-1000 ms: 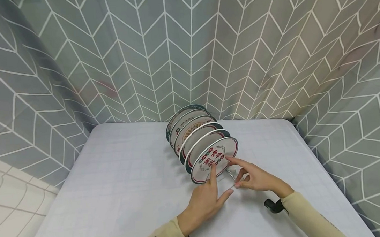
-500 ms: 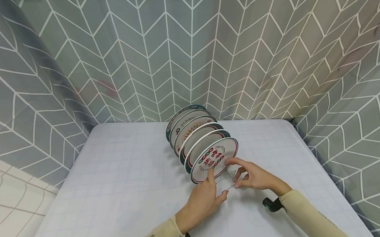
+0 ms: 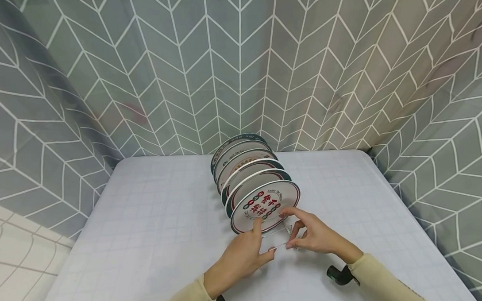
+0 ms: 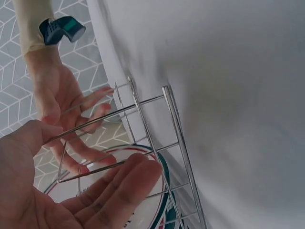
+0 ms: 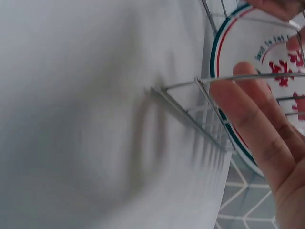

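A chrome wire rack (image 3: 281,232) stands mid-table with several round printed plates on edge in it. The front plate (image 3: 267,205) has a green and red rim and red characters. My left hand (image 3: 265,236) holds the rack's near end, index finger up against the plate's lower edge and thumb under the wire. My right hand (image 3: 286,230) grips the same end from the right, index finger and thumb curved around it. In the left wrist view the rack (image 4: 174,124) crosses my fingers (image 4: 124,183). In the right wrist view the rack (image 5: 190,114) crosses a finger (image 5: 248,109) lying on the plate (image 5: 257,43).
The white table (image 3: 156,224) stretches out on both sides of the rack. A grey chevron curtain (image 3: 238,71) closes in the back and both sides. A black strap mount (image 3: 339,274) sits on my right wrist. Tiled floor (image 3: 14,264) shows at lower left.
The rack and its plates have slid toward me and slightly left. My left index finger dropped from the plate's face to its lower edge, and both hands drew back.
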The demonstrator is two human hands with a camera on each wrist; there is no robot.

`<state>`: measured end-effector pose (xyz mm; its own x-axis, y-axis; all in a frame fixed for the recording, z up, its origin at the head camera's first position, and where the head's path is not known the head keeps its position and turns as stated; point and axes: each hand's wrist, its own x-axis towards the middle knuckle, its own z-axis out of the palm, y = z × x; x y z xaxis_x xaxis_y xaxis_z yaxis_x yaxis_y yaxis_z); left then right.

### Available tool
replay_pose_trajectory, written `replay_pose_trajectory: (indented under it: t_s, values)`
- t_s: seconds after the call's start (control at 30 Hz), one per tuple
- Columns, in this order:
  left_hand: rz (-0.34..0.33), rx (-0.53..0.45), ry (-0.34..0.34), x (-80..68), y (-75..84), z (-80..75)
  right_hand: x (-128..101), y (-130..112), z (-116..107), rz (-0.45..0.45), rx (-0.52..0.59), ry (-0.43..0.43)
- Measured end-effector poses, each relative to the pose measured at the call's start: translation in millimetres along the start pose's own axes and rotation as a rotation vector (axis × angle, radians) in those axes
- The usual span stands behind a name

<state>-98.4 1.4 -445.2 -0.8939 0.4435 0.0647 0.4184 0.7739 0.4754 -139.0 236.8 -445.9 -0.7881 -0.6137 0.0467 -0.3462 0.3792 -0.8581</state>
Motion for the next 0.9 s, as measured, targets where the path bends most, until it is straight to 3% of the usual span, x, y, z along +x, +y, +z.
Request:
replay_pose_trajectory:
  t_s: [0.27, 0.6, 0.9]
  values:
    - [0.058, -0.024, -0.029, -12.5, -15.5, -12.3, -3, -6, 21, 0.033, 0.019, 0.036]
    - [0.06, -0.149, -0.132, -20.2, -30.1, -24.3, -6, -15, 40, 0.02, 0.049, 0.069]
    - [0.063, -0.223, -0.166, -28.7, -41.8, -32.2, -5, -20, 53, 0.0, 0.088, 0.079]
